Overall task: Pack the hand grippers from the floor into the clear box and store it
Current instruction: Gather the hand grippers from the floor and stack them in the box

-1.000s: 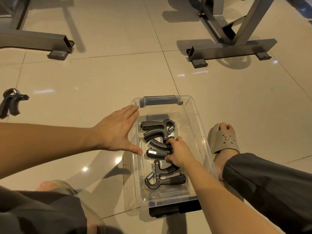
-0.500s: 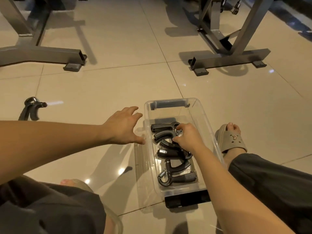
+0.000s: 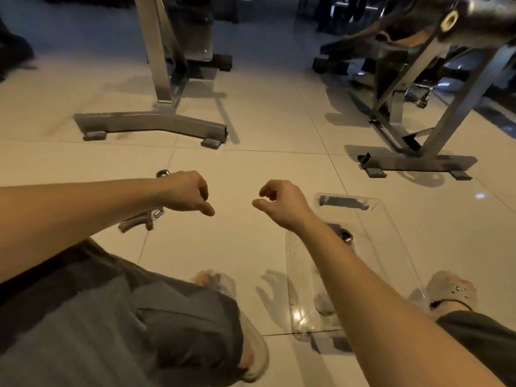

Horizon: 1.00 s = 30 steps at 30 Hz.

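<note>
The clear box lies on the tiled floor at the right, largely hidden by my right forearm. A dark hand gripper shows inside it beside the arm. Another hand gripper lies on the floor at the left, partly under my left wrist, with a metal part showing above the wrist. My left hand hovers over the floor with loosely curled fingers and holds nothing. My right hand hangs left of the box, fingers loosely curled, also empty.
Two grey metal machine bases stand on the floor ahead, one at centre left and one at the right. My knees and sandalled feet flank the box. Bare tiles lie between my hands.
My right hand has come out of the box and moved left. My left hand has left the box's side and moved toward the gripper on the floor. The view has tilted up and turned left.
</note>
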Each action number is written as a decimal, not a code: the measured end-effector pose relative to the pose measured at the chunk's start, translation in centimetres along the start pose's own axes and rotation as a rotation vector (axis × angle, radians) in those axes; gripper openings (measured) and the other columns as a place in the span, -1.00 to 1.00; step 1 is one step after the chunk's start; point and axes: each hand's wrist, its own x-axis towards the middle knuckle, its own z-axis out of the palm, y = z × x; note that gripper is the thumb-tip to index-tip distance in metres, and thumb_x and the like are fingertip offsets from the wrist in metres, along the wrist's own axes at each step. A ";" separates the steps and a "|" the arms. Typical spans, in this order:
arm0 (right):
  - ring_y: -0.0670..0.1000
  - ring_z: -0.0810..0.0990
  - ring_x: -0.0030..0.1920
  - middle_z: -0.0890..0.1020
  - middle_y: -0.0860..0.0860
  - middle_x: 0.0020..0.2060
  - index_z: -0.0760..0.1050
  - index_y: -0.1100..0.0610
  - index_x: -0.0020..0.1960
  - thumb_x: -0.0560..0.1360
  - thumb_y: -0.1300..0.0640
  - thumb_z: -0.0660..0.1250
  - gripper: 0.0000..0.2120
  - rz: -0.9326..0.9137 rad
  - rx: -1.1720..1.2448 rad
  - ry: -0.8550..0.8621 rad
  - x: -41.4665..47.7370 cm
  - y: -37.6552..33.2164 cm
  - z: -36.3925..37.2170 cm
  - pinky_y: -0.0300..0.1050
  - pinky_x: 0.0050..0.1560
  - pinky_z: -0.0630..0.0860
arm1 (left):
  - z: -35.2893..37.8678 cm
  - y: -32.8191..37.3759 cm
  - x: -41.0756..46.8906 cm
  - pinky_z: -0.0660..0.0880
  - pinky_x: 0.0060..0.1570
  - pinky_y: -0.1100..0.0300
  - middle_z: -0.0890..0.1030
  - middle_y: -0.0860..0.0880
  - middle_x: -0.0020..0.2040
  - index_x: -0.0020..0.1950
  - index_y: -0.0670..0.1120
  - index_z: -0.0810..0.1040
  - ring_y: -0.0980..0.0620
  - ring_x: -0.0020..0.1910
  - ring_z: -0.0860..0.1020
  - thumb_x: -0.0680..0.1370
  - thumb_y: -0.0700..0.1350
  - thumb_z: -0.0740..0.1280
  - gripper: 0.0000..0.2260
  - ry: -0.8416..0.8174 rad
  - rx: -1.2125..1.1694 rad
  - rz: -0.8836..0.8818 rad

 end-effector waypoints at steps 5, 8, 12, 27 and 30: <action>0.07 0.60 0.06 0.65 0.06 0.07 0.61 0.14 0.16 0.52 0.00 0.44 -0.71 -0.058 0.032 -0.068 0.1 -7.2 4.8 0.03 0.11 0.57 | -2.8 -7.8 -5.2 0.55 -0.03 0.04 0.65 -0.02 -0.05 0.07 -0.11 0.64 -0.01 -0.06 0.59 0.47 0.11 0.52 -0.66 0.141 -0.084 -0.116; 0.08 0.61 0.05 0.66 0.05 0.06 0.61 0.14 0.16 0.51 0.01 0.44 -0.71 -0.082 0.044 -0.098 0.1 -10.5 7.3 0.05 0.11 0.59 | -3.2 -10.7 -7.7 0.57 0.08 0.00 0.66 -0.05 -0.01 0.06 -0.10 0.63 -0.03 -0.02 0.59 0.49 0.09 0.51 -0.69 0.189 -0.128 -0.164; 0.07 0.62 0.02 0.67 0.05 0.03 0.63 0.15 0.14 0.51 0.02 0.44 -0.72 -0.092 0.055 -0.111 0.2 -13.7 9.7 0.02 0.07 0.60 | -4.1 -12.8 -10.4 0.54 0.01 0.08 0.65 -0.05 0.00 0.11 -0.12 0.63 -0.03 -0.01 0.59 0.50 0.07 0.50 -0.68 0.219 -0.102 -0.185; 0.13 0.62 -0.07 0.68 0.10 -0.10 0.61 0.18 -0.04 0.50 0.11 0.42 -0.86 0.123 0.071 -0.178 13.2 -13.2 21.5 -0.01 -0.06 0.57 | 1.1 -23.7 0.7 0.56 -0.01 0.07 0.62 -0.05 0.09 0.27 -0.07 0.55 -0.07 0.03 0.58 0.47 0.10 0.49 -0.56 0.126 -0.014 -0.275; 0.13 0.62 -0.04 0.67 0.07 -0.08 0.60 0.15 -0.01 0.50 0.08 0.41 -0.85 0.149 0.071 -0.207 16.8 -11.9 24.7 -0.06 -0.08 0.52 | 3.9 -26.3 4.4 0.55 0.04 0.04 0.61 -0.05 0.17 0.30 -0.05 0.52 -0.09 0.09 0.57 0.47 0.15 0.48 -0.51 0.119 -0.024 -0.282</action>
